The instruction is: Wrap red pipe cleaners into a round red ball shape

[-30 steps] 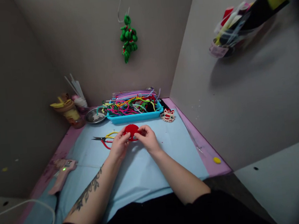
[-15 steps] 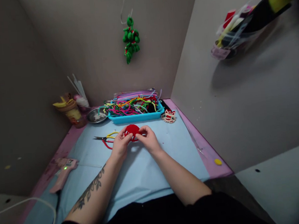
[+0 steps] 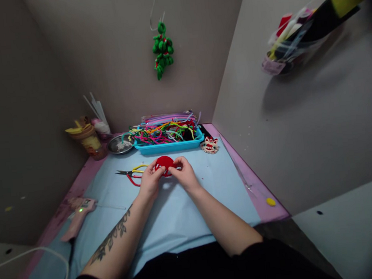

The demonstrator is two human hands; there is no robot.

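A round, fuzzy red piece (image 3: 166, 162), which looks bent from pipe cleaner, is held above the blue sheet (image 3: 180, 218). My left hand (image 3: 150, 177) pinches its left edge, and my right hand (image 3: 184, 173) grips the right edge, with both thumbs on the near side. The fingertips behind it are hidden. Just left of my left hand lie scissors (image 3: 133, 173) with one yellow and one red handle, blades pointing left.
Behind my hands stands a blue tray (image 3: 170, 147) of colourful pipe cleaners, with a metal bowl (image 3: 120, 144) at its left and a cream-and-red ornament (image 3: 210, 145) at its right. A pink glue gun (image 3: 78, 218) with a lit green light lies left; tweezers (image 3: 241, 173) lie right.
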